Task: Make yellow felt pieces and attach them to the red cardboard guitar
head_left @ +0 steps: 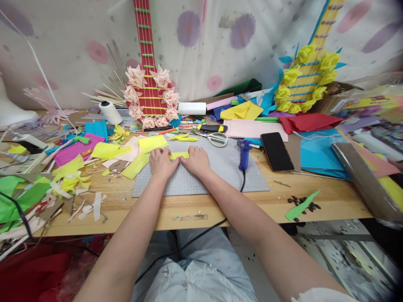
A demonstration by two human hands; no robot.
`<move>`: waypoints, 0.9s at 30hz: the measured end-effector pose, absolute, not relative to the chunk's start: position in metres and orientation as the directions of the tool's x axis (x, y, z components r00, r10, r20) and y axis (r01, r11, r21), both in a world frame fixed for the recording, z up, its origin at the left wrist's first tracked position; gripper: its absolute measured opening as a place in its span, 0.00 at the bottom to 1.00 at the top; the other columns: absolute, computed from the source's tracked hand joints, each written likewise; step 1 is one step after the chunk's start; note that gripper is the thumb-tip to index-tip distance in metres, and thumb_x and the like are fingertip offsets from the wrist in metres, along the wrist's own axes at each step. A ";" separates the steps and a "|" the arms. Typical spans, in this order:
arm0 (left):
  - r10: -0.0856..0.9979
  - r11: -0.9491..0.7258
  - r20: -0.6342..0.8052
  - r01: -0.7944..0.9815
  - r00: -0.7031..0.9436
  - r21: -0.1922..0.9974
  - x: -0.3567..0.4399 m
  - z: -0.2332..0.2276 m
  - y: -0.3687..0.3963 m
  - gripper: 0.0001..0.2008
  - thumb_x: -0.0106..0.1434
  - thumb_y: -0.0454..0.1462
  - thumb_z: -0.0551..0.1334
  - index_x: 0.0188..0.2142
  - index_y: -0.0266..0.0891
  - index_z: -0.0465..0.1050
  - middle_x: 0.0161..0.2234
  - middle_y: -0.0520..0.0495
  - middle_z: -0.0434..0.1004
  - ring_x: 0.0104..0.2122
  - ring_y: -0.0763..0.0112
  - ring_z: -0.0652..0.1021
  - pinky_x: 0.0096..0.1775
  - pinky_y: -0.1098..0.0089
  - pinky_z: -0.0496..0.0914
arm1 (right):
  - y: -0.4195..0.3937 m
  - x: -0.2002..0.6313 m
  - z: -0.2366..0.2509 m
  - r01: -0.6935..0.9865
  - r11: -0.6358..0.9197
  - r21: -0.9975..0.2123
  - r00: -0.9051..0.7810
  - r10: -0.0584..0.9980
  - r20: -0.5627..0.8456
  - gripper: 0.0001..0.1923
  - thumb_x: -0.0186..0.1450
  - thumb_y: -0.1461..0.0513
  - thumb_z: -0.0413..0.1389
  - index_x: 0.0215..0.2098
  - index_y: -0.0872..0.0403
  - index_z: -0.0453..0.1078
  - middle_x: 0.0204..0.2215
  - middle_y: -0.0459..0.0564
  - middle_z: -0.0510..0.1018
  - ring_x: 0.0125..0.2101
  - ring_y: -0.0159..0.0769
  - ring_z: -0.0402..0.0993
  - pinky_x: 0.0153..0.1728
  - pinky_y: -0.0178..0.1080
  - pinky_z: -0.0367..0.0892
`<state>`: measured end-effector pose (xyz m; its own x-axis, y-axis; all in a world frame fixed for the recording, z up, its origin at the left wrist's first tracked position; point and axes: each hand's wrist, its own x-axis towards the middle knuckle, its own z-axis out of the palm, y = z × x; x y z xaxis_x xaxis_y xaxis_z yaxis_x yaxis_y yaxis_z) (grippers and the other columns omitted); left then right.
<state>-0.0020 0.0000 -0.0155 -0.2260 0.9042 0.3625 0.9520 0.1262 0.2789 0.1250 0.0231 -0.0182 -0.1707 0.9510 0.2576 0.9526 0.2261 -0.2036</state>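
Both hands are down on the grey cutting mat [201,176] in the middle of the wooden table [330,197]. The left hand [161,162] and the right hand [197,160] sit side by side, fingers curled over and pinching a small strip of yellow paper [179,155] between them, one hand on each end, pressing it flat to the mat.

Just right of the right hand lies a blue glue gun [243,153], and a black phone [276,151] sits a bit further right. White-handled scissors [216,139] rest at the far edge of the mat. Yellow paper scraps [135,153] pile up left of the left hand. Against the back wall leans a red cardboard guitar [147,75] ringed with pink paper flowers, and a yellow one [307,79] with yellow flowers stands well off to the right.
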 end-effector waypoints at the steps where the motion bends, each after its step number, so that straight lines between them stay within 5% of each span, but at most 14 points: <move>1: 0.904 0.125 0.363 0.951 -0.227 0.281 -0.002 -0.015 0.000 0.16 0.51 0.49 0.60 0.34 0.42 0.70 0.40 0.42 0.65 0.45 0.57 0.64 0.47 0.61 0.59 | 0.023 0.125 -0.018 0.953 0.228 -0.199 -0.174 0.951 0.253 0.21 0.60 0.50 0.48 0.42 0.58 0.63 0.39 0.58 0.71 0.42 0.45 0.63 0.40 0.43 0.57; 8: 0.913 0.132 0.327 0.934 -0.245 0.331 -0.011 -0.016 0.000 0.10 0.53 0.38 0.58 0.36 0.43 0.72 0.41 0.41 0.65 0.45 0.56 0.64 0.47 0.59 0.60 | 0.024 0.134 -0.015 0.950 0.255 -0.178 -0.219 0.955 0.202 0.13 0.62 0.63 0.45 0.44 0.55 0.62 0.39 0.56 0.70 0.40 0.43 0.63 0.38 0.41 0.58; 16: 0.922 0.108 0.299 0.907 -0.244 0.407 -0.018 -0.018 0.001 0.16 0.51 0.29 0.53 0.36 0.44 0.72 0.41 0.41 0.68 0.45 0.55 0.65 0.47 0.57 0.60 | 0.027 0.135 -0.021 0.940 0.261 -0.219 -0.223 0.957 0.183 0.14 0.61 0.68 0.43 0.44 0.55 0.63 0.40 0.56 0.70 0.41 0.44 0.62 0.39 0.42 0.58; 19: 0.923 0.049 0.301 0.850 -0.239 0.525 -0.021 -0.019 0.003 0.19 0.52 0.28 0.50 0.41 0.42 0.69 0.41 0.44 0.71 0.46 0.59 0.67 0.49 0.58 0.60 | 0.029 0.136 -0.022 0.924 0.276 -0.263 -0.227 0.952 0.204 0.14 0.60 0.68 0.44 0.43 0.56 0.64 0.39 0.56 0.70 0.40 0.44 0.62 0.40 0.42 0.57; 23: 0.925 -0.016 0.297 0.756 -0.238 0.654 -0.023 -0.021 0.005 0.16 0.57 0.34 0.49 0.45 0.40 0.64 0.41 0.46 0.73 0.45 0.62 0.69 0.49 0.61 0.61 | 0.035 0.142 -0.023 0.837 0.291 -0.463 -0.206 0.952 0.225 0.13 0.57 0.68 0.45 0.39 0.56 0.64 0.35 0.53 0.71 0.37 0.40 0.64 0.39 0.41 0.58; 27: 0.929 -0.063 0.331 0.813 -0.164 0.580 -0.022 -0.022 0.004 0.20 0.54 0.38 0.56 0.48 0.40 0.62 0.42 0.47 0.73 0.46 0.59 0.69 0.51 0.59 0.60 | 0.043 0.151 -0.027 0.601 0.264 -0.754 -0.182 0.964 0.192 0.13 0.55 0.68 0.45 0.39 0.53 0.61 0.27 0.44 0.69 0.30 0.32 0.64 0.33 0.36 0.60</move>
<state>-0.0223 0.0043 -0.0220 -0.1643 0.9292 0.3312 0.8125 -0.0629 0.5795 0.1509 0.0435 -0.0270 -0.1821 0.9643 0.1921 0.6013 0.2639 -0.7542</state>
